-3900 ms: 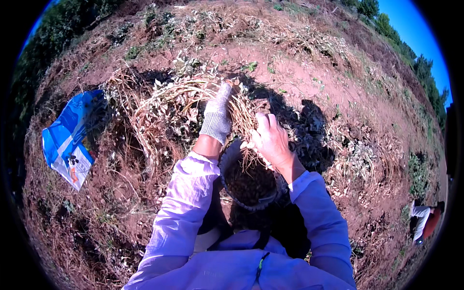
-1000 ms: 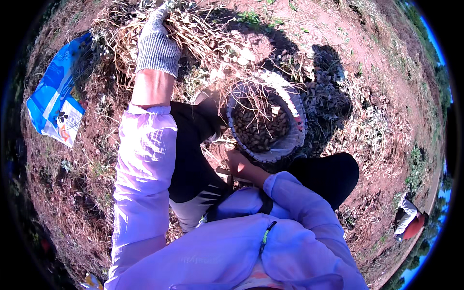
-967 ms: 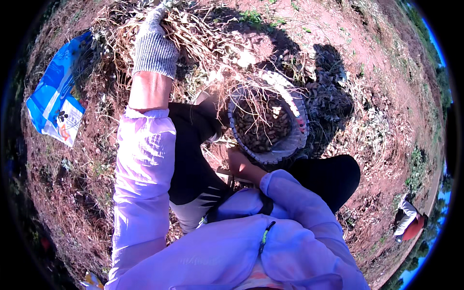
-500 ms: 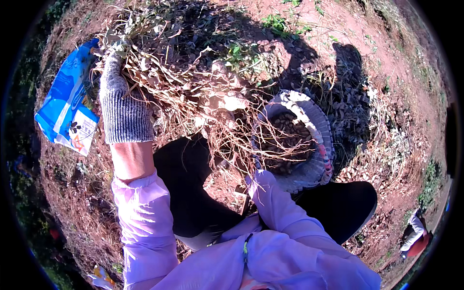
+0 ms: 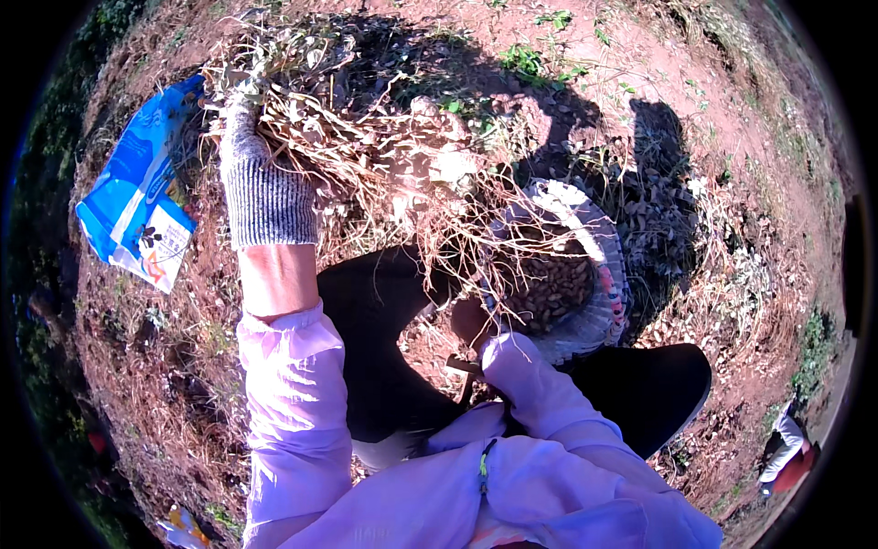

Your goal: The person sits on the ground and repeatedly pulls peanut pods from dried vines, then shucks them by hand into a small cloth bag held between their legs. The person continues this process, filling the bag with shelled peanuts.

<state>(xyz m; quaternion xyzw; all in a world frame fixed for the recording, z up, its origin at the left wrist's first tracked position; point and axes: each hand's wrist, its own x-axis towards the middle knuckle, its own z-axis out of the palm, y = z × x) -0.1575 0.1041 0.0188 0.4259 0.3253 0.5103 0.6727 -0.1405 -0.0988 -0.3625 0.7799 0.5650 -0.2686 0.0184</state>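
My left hand [image 5: 245,128], in a grey knit glove, is closed around the stems of a bundle of dried peanut plants [image 5: 338,146]. The leafy end lies at its far side, and thin roots spread right toward a round woven basket [image 5: 615,274]. Peanuts [image 5: 553,288] fill part of the basket, and some roots hang over its left rim. My right sleeve [image 5: 526,366] reaches up to the basket's near left side. The wrist is in shadow there, and the roots and shade hide the fingers of my right hand [image 5: 471,320].
A blue and white plastic bag [image 5: 137,183] lies on the ground left of my left hand. Dry plant litter [image 5: 732,265] covers soil at the right. My dark-clad legs [image 5: 640,389] flank the basket's near side. Another person [image 5: 786,453] is at the far right edge.
My left hand and the plant bundle have shifted slightly right. The roots now hang further over the basket, and more of my right wrist shows.
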